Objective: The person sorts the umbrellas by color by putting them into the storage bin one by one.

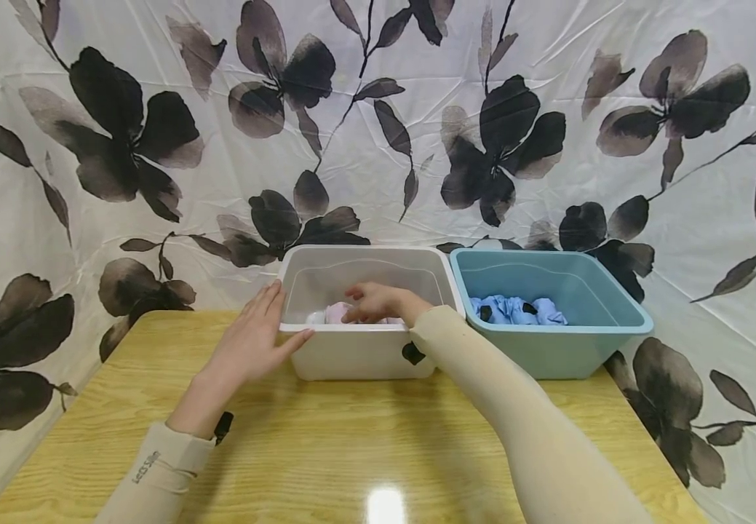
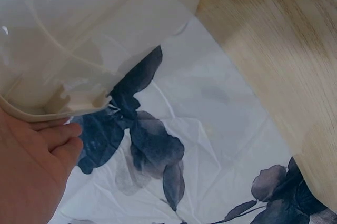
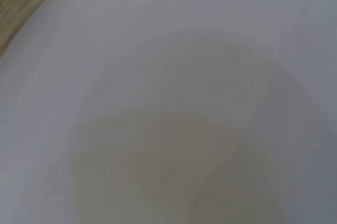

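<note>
A white bin (image 1: pixel 364 356) stands at the far side of the table, with pink cloth (image 1: pixel 336 313) and a whitish item (image 1: pixel 316 318) inside. My left hand (image 1: pixel 249 338) rests on the bin's left rim, fingers straight and thumb at the front corner. The left wrist view shows that hand (image 2: pixel 34 169) against the rim. Reaching over the front rim, my right hand (image 1: pixel 380 302) is inside the bin just above the pink cloth, its fingers loosely bent and apart. The front wall hides part of the cloth. Only a blurred pale surface (image 3: pixel 174 87) fills most of the right wrist view.
A blue bin (image 1: pixel 548 353) stands right beside the white one, holding blue cloth (image 1: pixel 515 311) with dark patches. Both are on a wood-grain table (image 1: pixel 325 444). A flower-printed curtain (image 1: pixel 404 175) hangs close behind them.
</note>
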{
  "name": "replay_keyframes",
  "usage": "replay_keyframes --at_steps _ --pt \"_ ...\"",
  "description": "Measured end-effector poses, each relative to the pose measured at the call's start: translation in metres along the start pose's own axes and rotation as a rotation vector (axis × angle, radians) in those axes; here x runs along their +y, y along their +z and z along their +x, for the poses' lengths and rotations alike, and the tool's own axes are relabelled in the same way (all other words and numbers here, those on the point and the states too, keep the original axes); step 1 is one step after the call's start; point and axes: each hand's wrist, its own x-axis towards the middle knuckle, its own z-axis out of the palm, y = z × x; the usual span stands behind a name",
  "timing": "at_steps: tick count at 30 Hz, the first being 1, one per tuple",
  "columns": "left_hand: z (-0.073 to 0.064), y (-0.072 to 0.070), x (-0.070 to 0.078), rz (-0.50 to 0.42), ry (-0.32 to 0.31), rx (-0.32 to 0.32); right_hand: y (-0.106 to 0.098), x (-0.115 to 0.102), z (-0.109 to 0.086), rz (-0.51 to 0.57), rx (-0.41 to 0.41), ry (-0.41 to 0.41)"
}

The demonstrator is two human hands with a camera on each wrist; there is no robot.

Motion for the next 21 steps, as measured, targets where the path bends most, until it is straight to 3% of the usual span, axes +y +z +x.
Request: replay_keyframes --at_steps 3,10,16,21 --pt "-0.002 0.002 0.0 -0.001 0.001 0.0 0.002 0.001 0.001 0.041 0.001 0.003" --pt "0.0 -0.001 -0.003 -0.014 0.002 0.013 -0.003 -0.009 -0.004 0.107 0.075 -0.087" --pt "0.005 -0.005 -0.008 -0.025 -0.014 0.01 -0.015 -0.02 -0.021 0.085 0.188 -0.222" --pt "0.006 -0.006 -0.011 -0.036 -0.006 0.052 -0.02 -0.025 -0.048 0.095 0.314 -0.326"
